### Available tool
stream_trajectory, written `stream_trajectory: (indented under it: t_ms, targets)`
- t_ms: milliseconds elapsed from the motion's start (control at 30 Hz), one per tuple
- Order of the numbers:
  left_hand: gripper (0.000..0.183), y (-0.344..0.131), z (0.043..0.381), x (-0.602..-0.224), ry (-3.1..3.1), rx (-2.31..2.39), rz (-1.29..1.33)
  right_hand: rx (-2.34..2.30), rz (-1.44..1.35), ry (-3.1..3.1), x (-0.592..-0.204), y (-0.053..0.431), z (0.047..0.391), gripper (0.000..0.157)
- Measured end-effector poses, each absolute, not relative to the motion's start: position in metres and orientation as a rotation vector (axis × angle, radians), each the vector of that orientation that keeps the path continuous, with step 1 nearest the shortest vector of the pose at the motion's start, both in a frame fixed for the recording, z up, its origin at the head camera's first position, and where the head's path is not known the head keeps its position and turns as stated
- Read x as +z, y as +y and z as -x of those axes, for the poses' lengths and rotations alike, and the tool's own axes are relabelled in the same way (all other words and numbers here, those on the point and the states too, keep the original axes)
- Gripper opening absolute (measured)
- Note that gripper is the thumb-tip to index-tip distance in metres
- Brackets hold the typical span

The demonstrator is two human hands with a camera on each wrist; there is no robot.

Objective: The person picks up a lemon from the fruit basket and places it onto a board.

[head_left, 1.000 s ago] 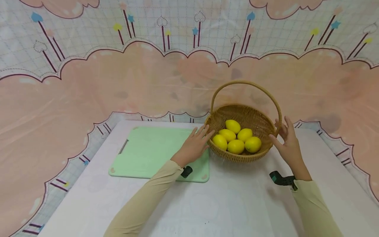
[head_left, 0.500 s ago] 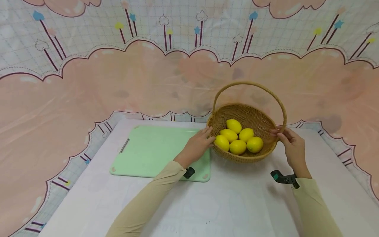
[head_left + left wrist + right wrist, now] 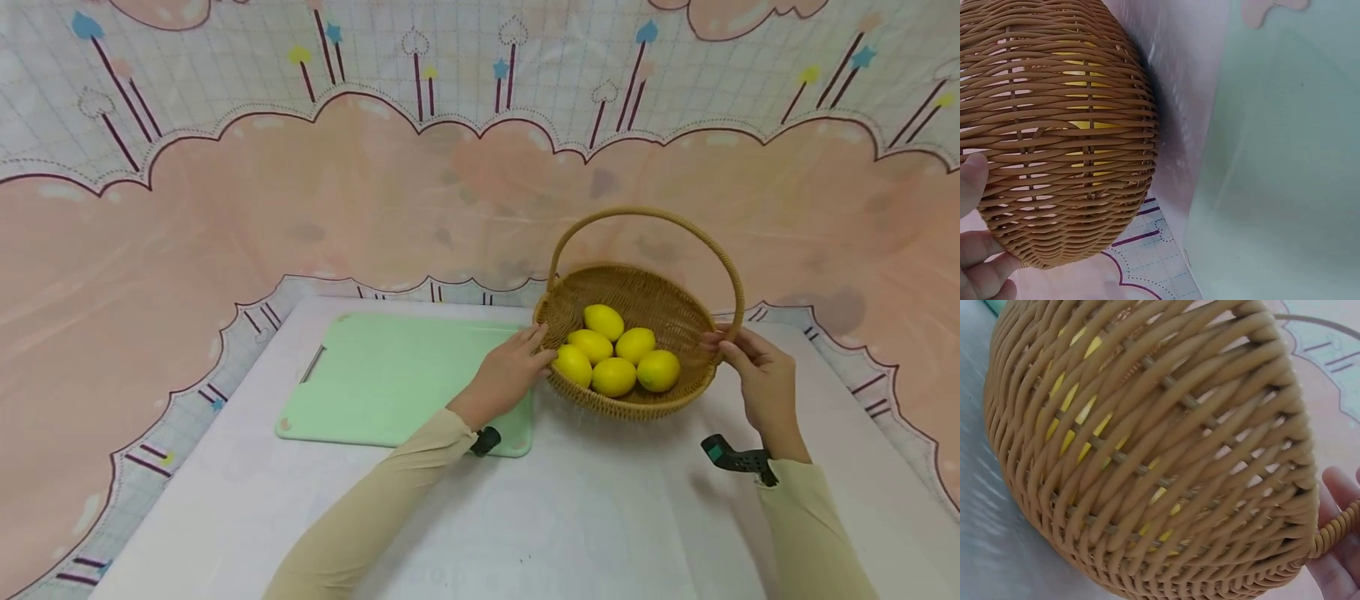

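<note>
A round wicker basket (image 3: 637,286) with a tall arched handle (image 3: 647,213) stands on the white table, right of the middle. Several yellow lemons (image 3: 615,377) lie together inside it. My left hand (image 3: 502,377) grips the basket's left rim, its thumb against the outer weave in the left wrist view, where the basket (image 3: 1072,144) fills the left side. At the opposite rim, by the foot of the handle, my right hand (image 3: 767,387) holds on with thumb and fingers. Yellow shows through the weave of the basket (image 3: 1160,444) in the right wrist view.
A pale green cutting board (image 3: 397,383) with a small metal bar at its left end lies left of the basket, partly under my left forearm. Behind the white table (image 3: 585,508) hangs a pink, cloud-patterned cloth (image 3: 360,208).
Both hands first closed in on the basket's rim, the right one from open fingers to a grip. Since then the basket, with its lemons, has shifted slightly to the right.
</note>
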State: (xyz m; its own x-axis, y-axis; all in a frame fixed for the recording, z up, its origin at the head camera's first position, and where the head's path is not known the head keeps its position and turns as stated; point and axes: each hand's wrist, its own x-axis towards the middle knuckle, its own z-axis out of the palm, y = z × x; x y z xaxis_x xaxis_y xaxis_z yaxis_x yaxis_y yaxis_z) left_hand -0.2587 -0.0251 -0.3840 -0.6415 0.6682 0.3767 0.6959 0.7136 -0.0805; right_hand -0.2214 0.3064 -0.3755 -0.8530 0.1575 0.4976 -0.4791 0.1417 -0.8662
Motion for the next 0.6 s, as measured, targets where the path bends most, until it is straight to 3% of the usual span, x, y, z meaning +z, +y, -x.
stream_trajectory:
  t_ms: [367, 600]
  targets:
    - [0.040, -0.036, 0.278, -0.353, -2.803, -0.124, 1.256, 1.770, -0.371, -2.036, -0.374, 0.316, 0.217, 0.029]
    - [0.043, -0.037, 0.303, -0.323, -2.943, -0.496, 1.408, 1.776, -0.370, -2.054, -0.374, 0.320, 0.217, 0.027]
